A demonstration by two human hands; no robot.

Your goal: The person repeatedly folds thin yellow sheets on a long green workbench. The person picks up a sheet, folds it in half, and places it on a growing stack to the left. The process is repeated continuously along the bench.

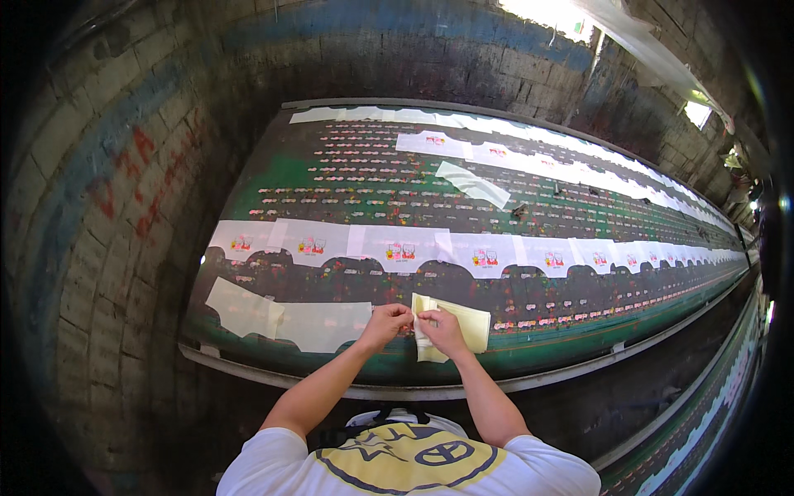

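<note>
Both hands meet over a small folded stack of pale yellow fabric pieces [473, 328] near the front edge of the long table. My left hand [386, 326] is closed, its thumb and forefinger pinching at the stack's left edge. Close beside it, my right hand [444, 331] bends over the stack, its fingers closed on the top edge of the cloth. The fingertips almost touch, and what lies exactly between them is partly hidden. Left of my left hand, plain pale cut pieces [327, 322] lie flat, overlapping, with curved notches along their lower edge.
A row of white pieces with printed cartoon figures [400, 250] runs along the dark green, colour-stained table [281, 178]. Farther back lie more printed pieces [435, 144] and a loose white strip [473, 185]. A block wall [107, 207] stands at left; another table [703, 446] is at lower right.
</note>
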